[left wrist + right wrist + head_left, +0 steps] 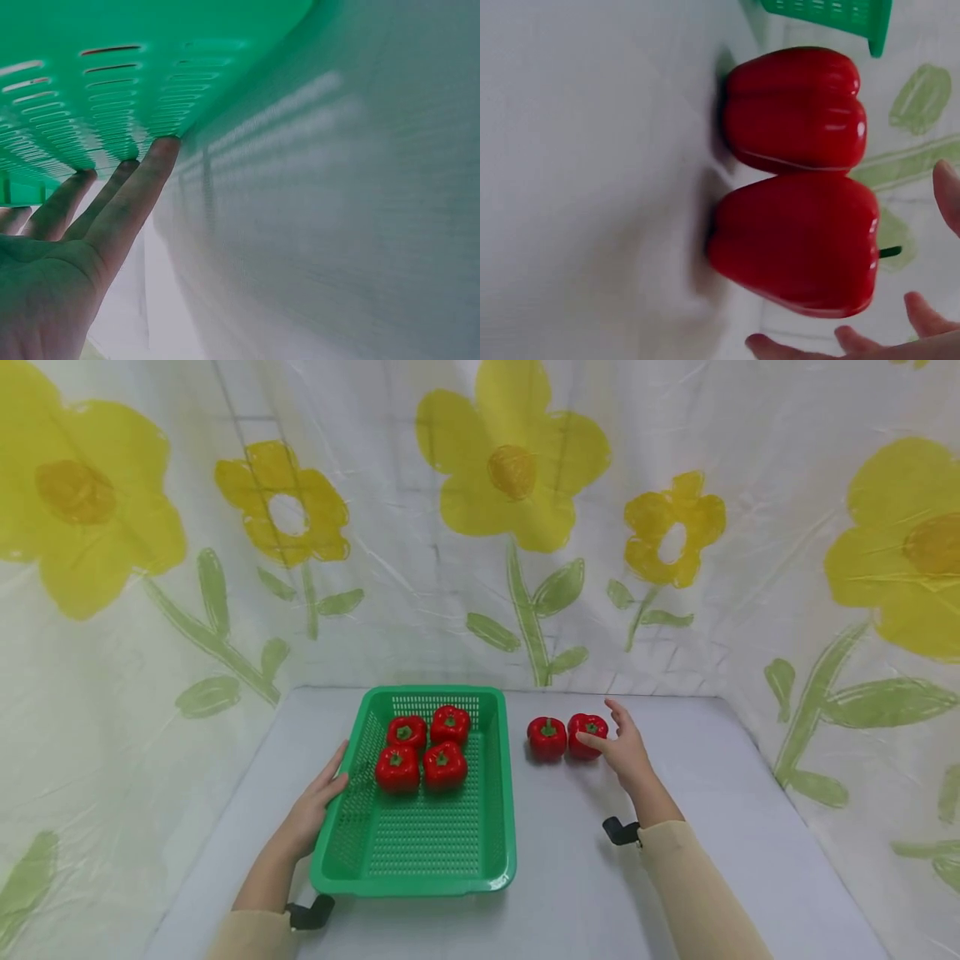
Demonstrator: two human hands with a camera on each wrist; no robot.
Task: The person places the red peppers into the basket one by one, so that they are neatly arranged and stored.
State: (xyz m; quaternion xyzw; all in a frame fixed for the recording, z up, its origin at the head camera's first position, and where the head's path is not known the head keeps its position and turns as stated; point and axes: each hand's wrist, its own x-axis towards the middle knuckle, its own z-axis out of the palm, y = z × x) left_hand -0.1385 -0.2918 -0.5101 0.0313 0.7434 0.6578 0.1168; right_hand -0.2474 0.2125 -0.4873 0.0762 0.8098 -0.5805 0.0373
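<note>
A green plastic basket (420, 887) stands on the table with several red bell peppers (444, 767) grouped toward its far end. My left hand (311, 810) rests along the basket's left side; in the left wrist view its straight fingers (135, 195) touch the slotted wall. Right of the basket, two more red bell peppers sit side by side, a left one (547, 739) and a right one (587, 727). My right hand (624, 752) is at the right pepper, thumb and fingers spread apart around it. In the right wrist view, the fingertips stand off from that pepper (799, 247).
A white table (570, 885) carries everything. Behind and on both sides hangs a white curtain (405, 585) printed with yellow flowers. Dark wrist straps with camera mounts (621, 832) sit on both wrists.
</note>
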